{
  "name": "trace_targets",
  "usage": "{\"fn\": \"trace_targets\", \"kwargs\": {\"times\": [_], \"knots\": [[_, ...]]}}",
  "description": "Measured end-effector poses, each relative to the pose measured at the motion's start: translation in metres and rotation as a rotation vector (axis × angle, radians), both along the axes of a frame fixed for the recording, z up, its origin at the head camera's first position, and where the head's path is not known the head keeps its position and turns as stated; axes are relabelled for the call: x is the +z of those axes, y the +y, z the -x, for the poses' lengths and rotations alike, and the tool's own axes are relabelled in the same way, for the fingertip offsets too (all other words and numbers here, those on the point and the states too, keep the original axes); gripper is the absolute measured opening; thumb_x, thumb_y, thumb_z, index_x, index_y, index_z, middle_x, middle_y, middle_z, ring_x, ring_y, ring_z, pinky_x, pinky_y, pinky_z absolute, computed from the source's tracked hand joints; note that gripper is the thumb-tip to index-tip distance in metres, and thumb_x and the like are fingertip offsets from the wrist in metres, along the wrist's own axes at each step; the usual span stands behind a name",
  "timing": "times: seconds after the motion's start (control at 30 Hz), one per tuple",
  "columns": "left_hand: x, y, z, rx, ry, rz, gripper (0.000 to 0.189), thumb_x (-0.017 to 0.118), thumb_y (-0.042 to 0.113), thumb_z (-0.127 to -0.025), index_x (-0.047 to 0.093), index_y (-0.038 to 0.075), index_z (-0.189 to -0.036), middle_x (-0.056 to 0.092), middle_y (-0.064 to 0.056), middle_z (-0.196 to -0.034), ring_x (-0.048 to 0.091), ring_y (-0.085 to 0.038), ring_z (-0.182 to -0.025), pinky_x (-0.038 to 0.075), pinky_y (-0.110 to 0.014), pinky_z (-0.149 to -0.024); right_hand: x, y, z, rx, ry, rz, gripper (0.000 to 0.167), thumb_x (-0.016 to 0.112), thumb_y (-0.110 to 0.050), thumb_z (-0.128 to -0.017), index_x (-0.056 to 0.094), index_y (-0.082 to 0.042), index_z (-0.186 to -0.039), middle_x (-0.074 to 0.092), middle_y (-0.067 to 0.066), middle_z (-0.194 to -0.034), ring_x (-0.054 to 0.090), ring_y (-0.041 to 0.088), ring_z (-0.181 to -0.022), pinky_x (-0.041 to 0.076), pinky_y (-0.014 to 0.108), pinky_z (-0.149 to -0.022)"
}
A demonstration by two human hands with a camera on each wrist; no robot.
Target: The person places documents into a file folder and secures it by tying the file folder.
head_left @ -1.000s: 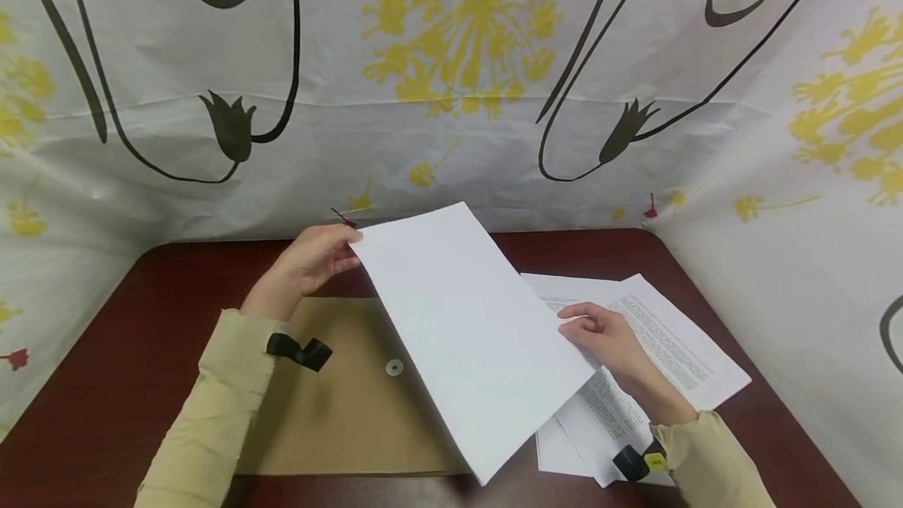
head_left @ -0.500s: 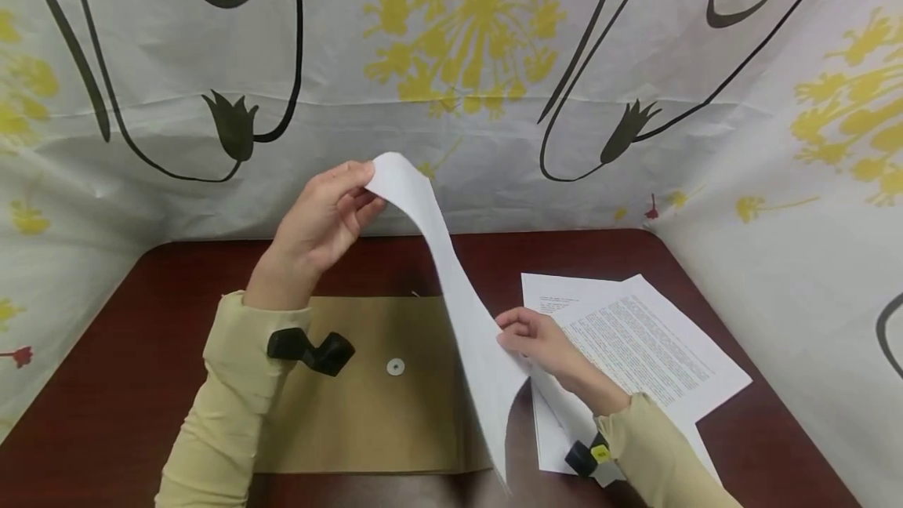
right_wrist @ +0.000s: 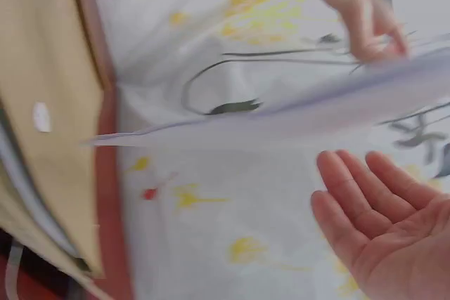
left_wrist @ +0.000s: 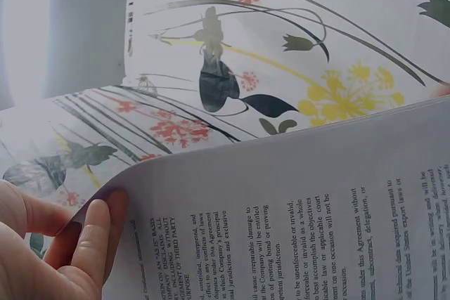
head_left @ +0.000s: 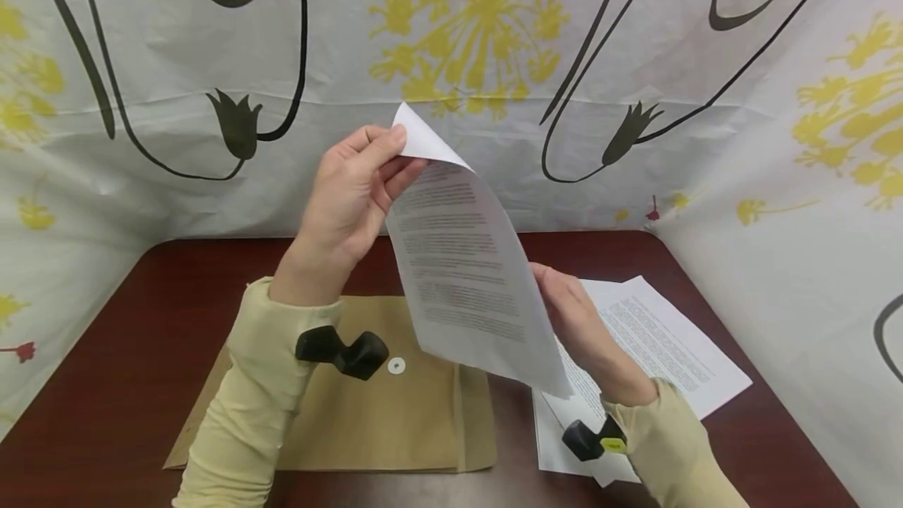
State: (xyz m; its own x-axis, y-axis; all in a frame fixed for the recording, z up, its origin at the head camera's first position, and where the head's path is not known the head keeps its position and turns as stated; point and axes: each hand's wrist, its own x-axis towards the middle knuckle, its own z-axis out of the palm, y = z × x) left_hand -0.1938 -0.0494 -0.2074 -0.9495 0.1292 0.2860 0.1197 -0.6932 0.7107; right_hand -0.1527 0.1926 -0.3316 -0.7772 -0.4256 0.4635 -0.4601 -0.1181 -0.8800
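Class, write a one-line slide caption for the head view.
Left hand pinches printed paper, right hand beside it; a brown envelope lies on the table.

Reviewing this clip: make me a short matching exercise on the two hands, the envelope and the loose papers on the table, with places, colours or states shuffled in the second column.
Column one:
1. Left hand
2. Right hand
3. Envelope
4. Loose papers

Column two:
A. Fingers extended, gripping nothing
B. White, overlapping, on the table's right side
C. Pinching the raised paper
D. Brown, with a small white disc

Pairs: 1-C, 2-A, 3-D, 4-B
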Motion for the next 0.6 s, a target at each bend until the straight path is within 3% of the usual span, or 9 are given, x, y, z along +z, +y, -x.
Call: {"fn": "trace_targets", "kwargs": {"times": [0.03,0.1,0.2,0.3,0.47,0.6], "knots": [[0.0,0.001,0.0,0.009,-0.004,-0.005,0.026,0.048,-0.005,-0.093,0.057,0.003,-0.069,0.058,-0.007,-0.076,0.063,-0.013,-0.065,0.053,-0.021,-0.067,0.006,0.0,-0.003,0.007,0.043,-0.004,0.029,0.039,-0.021,-0.101,0.062,-0.014,-0.119,0.066,-0.002,-0.109,0.061,0.011,-0.098,0.05,0.026,-0.079],[0.0,0.003,-0.001,0.025,-0.009,-0.012,0.026,0.05,-0.006,-0.092,0.057,0.003,-0.069,0.058,-0.008,-0.076,0.063,-0.013,-0.065,0.053,-0.022,-0.068,0.013,0.0,-0.009,-0.064,0.137,-0.063,0.027,0.048,-0.011,-0.097,0.061,-0.005,-0.119,0.066,-0.001,-0.108,0.062,0.011,-0.097,0.049,0.025,-0.081],[0.0,0.005,-0.001,0.06,-0.007,-0.009,0.026,0.051,-0.006,-0.091,0.057,0.004,-0.068,0.057,-0.007,-0.076,0.063,-0.013,-0.065,0.053,-0.023,-0.069,0.017,-0.005,-0.017,-0.254,0.227,-0.191,0.03,0.059,0.003,-0.085,0.062,0.004,-0.115,0.069,0.004,-0.102,0.064,0.01,-0.092,0.049,0.023,-0.081],[-0.001,0.007,-0.002,0.082,-0.005,-0.009,0.027,0.051,-0.007,-0.091,0.057,0.004,-0.067,0.057,-0.007,-0.076,0.063,-0.013,-0.065,0.054,-0.023,-0.069,0.014,-0.011,-0.021,-0.432,0.29,-0.297,0.027,0.064,0.007,-0.081,0.065,0.005,-0.108,0.07,0.009,-0.095,0.066,0.01,-0.085,0.05,0.02,-0.076],[-0.005,0.01,-0.002,0.089,0.003,0.029,0.026,0.052,-0.007,-0.09,0.057,0.005,-0.067,0.056,-0.006,-0.078,0.064,-0.013,-0.066,0.054,-0.025,-0.071,0.008,-0.017,-0.017,-0.633,0.368,-0.319,0.014,0.062,0.008,-0.083,0.068,0.005,-0.096,0.07,0.015,-0.086,0.067,0.014,-0.071,0.051,0.016,-0.06],[-0.01,0.01,-0.002,0.06,0.023,0.054,0.026,0.051,-0.006,-0.091,0.057,0.005,-0.069,0.058,-0.006,-0.079,0.065,-0.014,-0.069,0.054,-0.025,-0.072,0.004,-0.014,-0.011,-0.731,0.424,-0.269,0.012,0.06,0.01,-0.084,0.068,0.006,-0.093,0.07,0.016,-0.081,0.065,0.012,-0.066,0.049,0.014,-0.055]]}}
